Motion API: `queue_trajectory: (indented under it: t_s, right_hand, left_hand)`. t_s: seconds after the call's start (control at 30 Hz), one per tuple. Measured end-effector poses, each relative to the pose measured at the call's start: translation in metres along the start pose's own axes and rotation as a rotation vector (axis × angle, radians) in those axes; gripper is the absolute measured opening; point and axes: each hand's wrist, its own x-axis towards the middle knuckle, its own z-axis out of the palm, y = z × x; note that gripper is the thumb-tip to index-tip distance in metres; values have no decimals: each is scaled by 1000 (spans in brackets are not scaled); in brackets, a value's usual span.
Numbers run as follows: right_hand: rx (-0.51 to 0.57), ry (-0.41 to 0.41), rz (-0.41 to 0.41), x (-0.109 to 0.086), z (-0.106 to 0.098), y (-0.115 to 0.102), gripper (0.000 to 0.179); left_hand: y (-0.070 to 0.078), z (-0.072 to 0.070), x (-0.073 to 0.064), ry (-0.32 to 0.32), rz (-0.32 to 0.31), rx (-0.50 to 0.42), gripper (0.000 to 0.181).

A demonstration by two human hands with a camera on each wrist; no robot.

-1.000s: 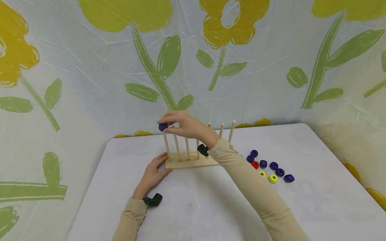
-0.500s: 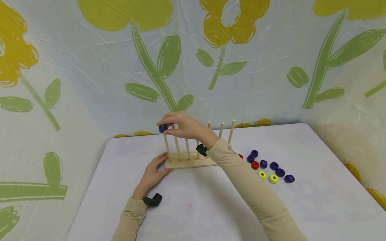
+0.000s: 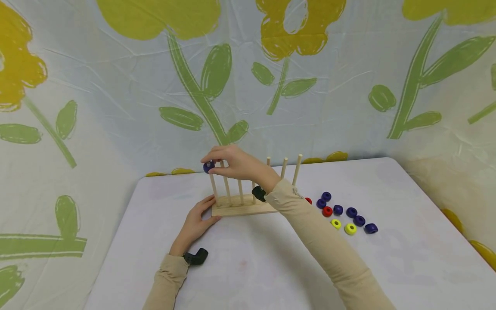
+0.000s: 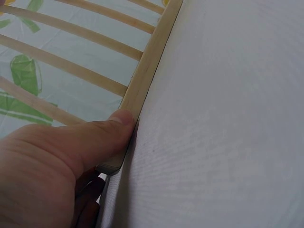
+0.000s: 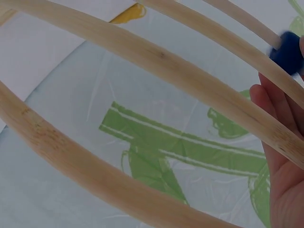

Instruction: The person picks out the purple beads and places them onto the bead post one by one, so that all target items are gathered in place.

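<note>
From here I have my right hand [image 3: 241, 163] pinching the bead [image 3: 208, 168] at the tip of the leftmost peg [image 3: 214, 189], my left hand [image 3: 196, 225] gripping the stand [image 3: 248, 210], and judge the bead light, hard, slippery, best held by its sides.

Soft, even light over the desk [image 3: 232, 271] here, seemingly from above, a touch dim, and there's a blurry grey shadow slanting beside the right sleeve [image 3: 321, 241]. Wide-angle stretch pulls at the head view's edges. Over to the left wrist: duller, greyer, the lower fingers [image 4: 90, 191] sunk in darkness beneath the rack [image 4: 145, 71]. And the right wrist: pegs [image 5: 161, 59] bowed into curves by that lens, the blue bead [image 5: 288, 53] smeared soft, the backdrop [image 5: 142, 123] pale but readable.
</note>
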Motion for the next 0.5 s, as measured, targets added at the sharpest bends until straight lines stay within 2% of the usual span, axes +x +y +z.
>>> queue_trajectory:
  t_s: [0.3, 0.5]
  right_hand:
    - [-4, 22, -7, 0, 0, -2, 26]
    - [121, 107, -15, -1, -2, 0, 26]
  left_hand:
    - [2, -1, 0, 2, -3, -9, 64]
    - [2, -1, 0, 8, -1, -11, 64]
